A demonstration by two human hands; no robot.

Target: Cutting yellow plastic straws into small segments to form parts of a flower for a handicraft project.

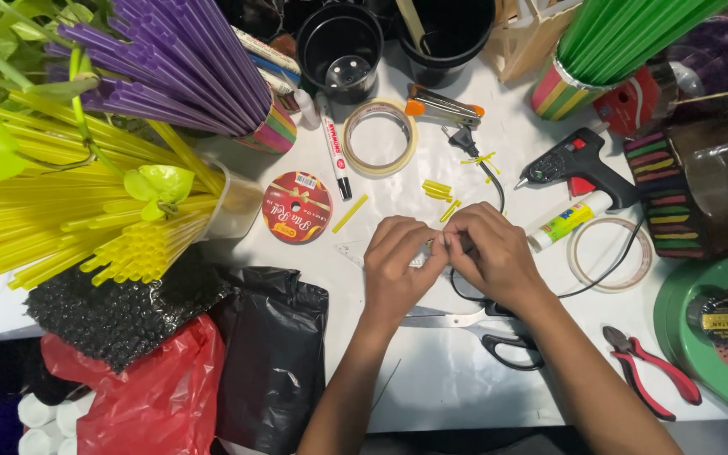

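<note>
My left hand (pixel 396 268) and my right hand (pixel 490 254) meet fingertip to fingertip over the white table (pixel 431 371). Together they pinch a small pale piece (pixel 431 250) that the fingers mostly hide; I cannot tell what it is. A clear plastic ruler (pixel 349 251) lies under the left fingers. Short yellow straw pieces (pixel 437 190) are scattered just beyond the hands. Scissors with black handles (pixel 475 325) lie under my right wrist.
A black glue gun (pixel 581 165), a glue stick (pixel 568 221), two tape rolls (pixel 379 138) (pixel 610 254), a red ribbon spool (pixel 297 207), a marker (pixel 333 152) and red pliers (pixel 652 371) lie around. Bundles of yellow (pixel 77 219), purple (pixel 179 59) and green straws (pixel 625 34) stand behind. Black and red bags (pixel 212 362) sit at the front left.
</note>
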